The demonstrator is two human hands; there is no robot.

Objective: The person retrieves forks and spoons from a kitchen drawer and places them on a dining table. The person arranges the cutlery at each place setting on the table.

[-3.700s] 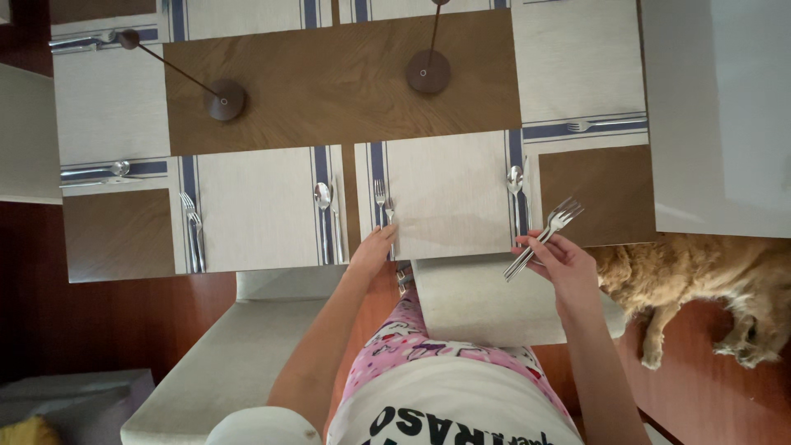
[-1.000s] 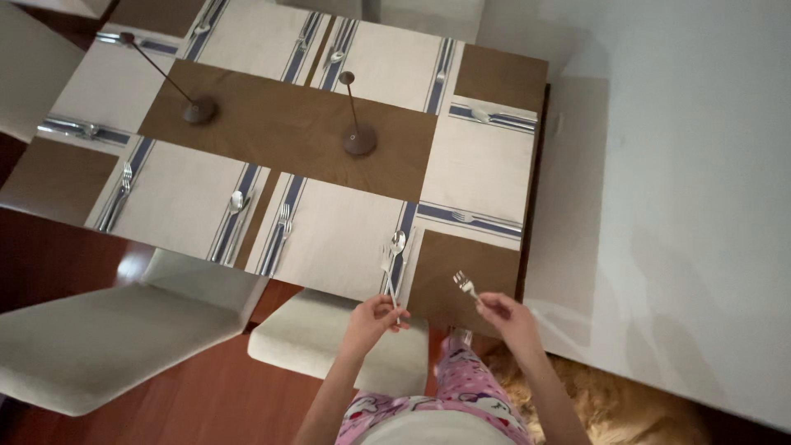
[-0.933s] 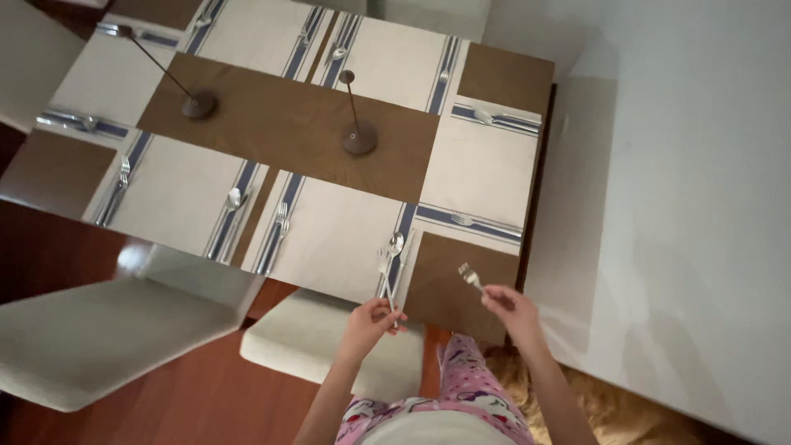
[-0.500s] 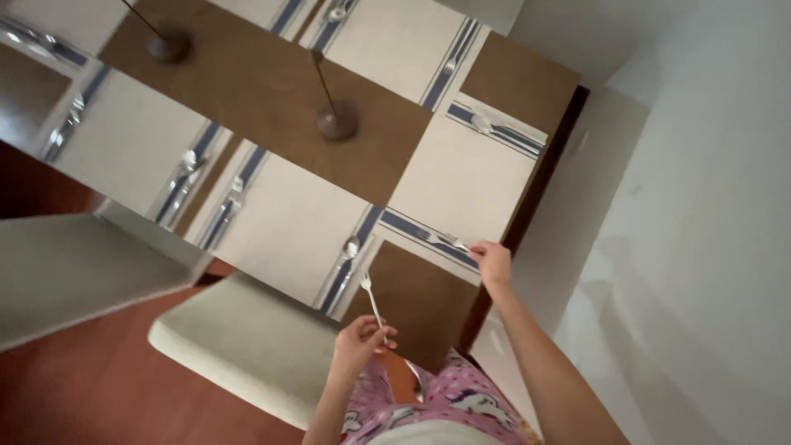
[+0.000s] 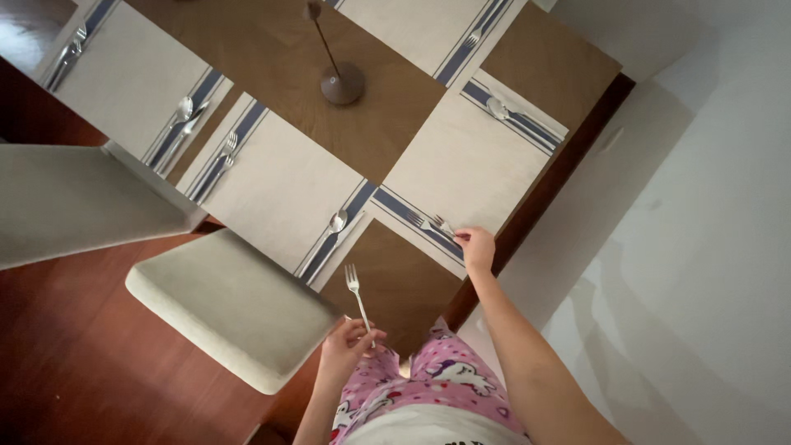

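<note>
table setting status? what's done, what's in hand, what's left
Done: the placemats are laid out, and several already carry a spoon or fork on their blue stripes. In hand: the right hand is setting forks on the end placemat's near stripe; the left hand holds one fork upright. Left: that fork is not yet placed.

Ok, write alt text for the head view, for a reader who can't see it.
Seen from above, a person's right hand sets a fork on a placemat's blue stripe, while the left hand holds another fork upright. The wooden table carries more placemats and cutlery; a pale chair stands alongside.
</note>
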